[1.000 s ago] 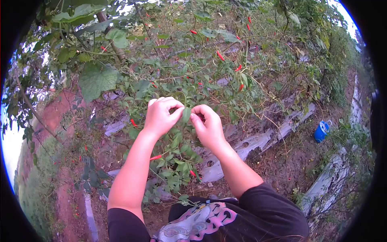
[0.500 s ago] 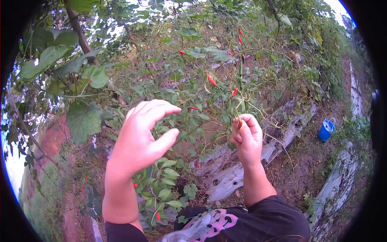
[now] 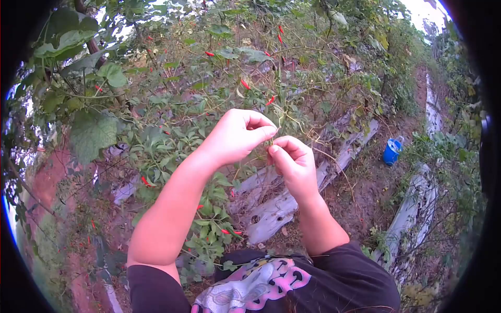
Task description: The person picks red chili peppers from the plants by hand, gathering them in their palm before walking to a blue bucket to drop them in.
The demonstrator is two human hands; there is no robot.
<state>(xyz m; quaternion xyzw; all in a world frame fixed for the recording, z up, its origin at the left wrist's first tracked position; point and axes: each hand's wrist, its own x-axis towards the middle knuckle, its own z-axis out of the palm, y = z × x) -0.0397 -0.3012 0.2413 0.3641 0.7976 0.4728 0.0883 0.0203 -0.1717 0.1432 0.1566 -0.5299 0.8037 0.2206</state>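
Note:
My left hand (image 3: 239, 136) is closed in a pinch, thumb against fingers, on a thin pale stem (image 3: 279, 123) of a chili plant. Just below and to the right, my right hand (image 3: 295, 166) pinches a small chili pepper, mostly hidden by the fingers. The fingertips of both hands almost meet. Above them on the same plant hang ripe red chili peppers, one red chili (image 3: 270, 100) close by and another red chili (image 3: 245, 84) a little higher.
A blue bucket (image 3: 391, 152) stands on the soil at the right. Plastic-covered beds (image 3: 334, 166) run diagonally behind my right hand. Large-leaved vines (image 3: 94, 136) hang at the left, and leafy chili branches (image 3: 211, 229) with red peppers reach close to my body.
My left hand, spread apart before, has moved right beside my right hand and closed on the stem. My right hand keeps its pinch on the pepper. The view has turned slightly right.

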